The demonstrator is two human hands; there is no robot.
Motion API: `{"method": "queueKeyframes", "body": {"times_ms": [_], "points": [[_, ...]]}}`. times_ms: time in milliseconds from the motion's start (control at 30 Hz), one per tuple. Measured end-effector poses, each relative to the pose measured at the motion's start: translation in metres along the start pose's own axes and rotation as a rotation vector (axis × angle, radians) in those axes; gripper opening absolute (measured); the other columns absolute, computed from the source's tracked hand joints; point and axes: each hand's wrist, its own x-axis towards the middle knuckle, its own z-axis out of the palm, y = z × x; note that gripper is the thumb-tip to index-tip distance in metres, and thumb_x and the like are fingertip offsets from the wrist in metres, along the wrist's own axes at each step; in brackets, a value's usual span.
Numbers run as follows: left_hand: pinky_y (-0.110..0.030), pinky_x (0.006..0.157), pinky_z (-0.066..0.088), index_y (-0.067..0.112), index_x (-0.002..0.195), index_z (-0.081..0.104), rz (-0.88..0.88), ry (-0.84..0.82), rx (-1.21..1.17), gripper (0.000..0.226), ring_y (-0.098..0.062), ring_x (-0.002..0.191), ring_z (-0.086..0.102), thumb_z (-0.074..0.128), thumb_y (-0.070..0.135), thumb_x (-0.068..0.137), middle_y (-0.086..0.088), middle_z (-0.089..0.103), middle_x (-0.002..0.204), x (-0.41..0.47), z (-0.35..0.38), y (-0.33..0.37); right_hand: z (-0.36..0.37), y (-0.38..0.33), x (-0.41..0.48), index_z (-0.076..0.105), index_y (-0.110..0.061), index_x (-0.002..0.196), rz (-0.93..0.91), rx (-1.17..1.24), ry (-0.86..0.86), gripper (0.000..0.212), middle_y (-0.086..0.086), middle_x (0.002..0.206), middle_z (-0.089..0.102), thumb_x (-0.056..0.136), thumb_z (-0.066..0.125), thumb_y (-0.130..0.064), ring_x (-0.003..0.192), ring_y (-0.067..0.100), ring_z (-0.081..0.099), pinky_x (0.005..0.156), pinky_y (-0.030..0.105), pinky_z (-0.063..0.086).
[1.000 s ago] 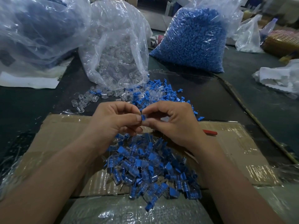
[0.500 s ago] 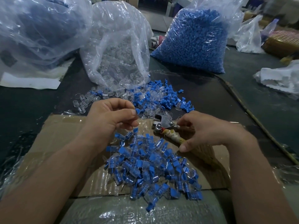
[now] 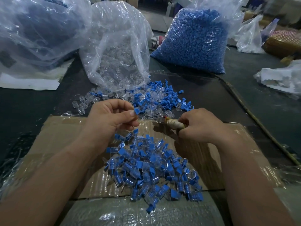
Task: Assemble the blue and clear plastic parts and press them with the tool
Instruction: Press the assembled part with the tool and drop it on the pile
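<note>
Dark work table (image 3: 211, 98), in a cluttered workshop, is carrying the following.

- Taped cardboard sheet (image 3: 65, 141): lying flat at the near edge, under both forearms.
- Pile of joined blue-and-clear pieces (image 3: 151, 168): sitting on the cardboard between the wrists.
- Loose heap of blue and clear parts (image 3: 156, 98): spreading over the table just beyond the cardboard, at the mouth of the clear-parts bag.
- Clear-parts bag (image 3: 117, 51): slumping open toward the heap, at centre left.
- Blue-parts bag (image 3: 193, 39): standing full, to the right of the clear-parts bag and behind the heap.
- Large plastic bag (image 3: 35, 30): bulging at far left, with its contents showing only as dark blue.
- Left hand (image 3: 107, 121): hovering above the far edge of the cardboard, with thumb and forefinger pinching a small blue part (image 3: 136, 110) and the other fingers curling under.
- Right hand (image 3: 200, 126): gripping the pressing tool (image 3: 172, 123) by its cloth-wrapped handle, with fingers curling round it.
- Tool head: pointing left toward the pinched part and stopping short of it, with its detail blurring.
- White crumpled bag (image 3: 283, 79): lying at far right, well apart from the work.
</note>
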Motion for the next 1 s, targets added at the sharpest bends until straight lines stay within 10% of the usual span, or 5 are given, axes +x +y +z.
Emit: {"method": "queueKeyframes", "body": {"times_ms": [500,1000], "points": [[-0.018,0.051,0.052,0.004,0.079,0.057,0.068,0.03,-0.009,0.009,-0.014,0.057,0.066,0.058,0.002,0.07,-0.004,0.068,0.062,0.002,-0.001,-0.005,0.006,-0.009,-0.002,0.044,-0.025,0.076,-0.173,0.23,0.336,0.018,-0.01,0.069,0.046,0.077,0.058,-0.014,0.062,0.005,0.042,0.052,0.023,0.029],[-0.017,0.054,0.052,0.011,0.075,0.06,0.213,0.086,0.012,0.01,-0.013,0.061,0.067,0.06,0.011,0.066,-0.001,0.069,0.065,0.001,0.001,-0.006,0.019,-0.031,-0.003,0.038,-0.023,0.09,-0.286,0.274,0.245,0.025,-0.013,0.081,0.039,0.078,0.06,-0.021,0.07,0.002,0.036,0.056,0.021,0.026]]}}
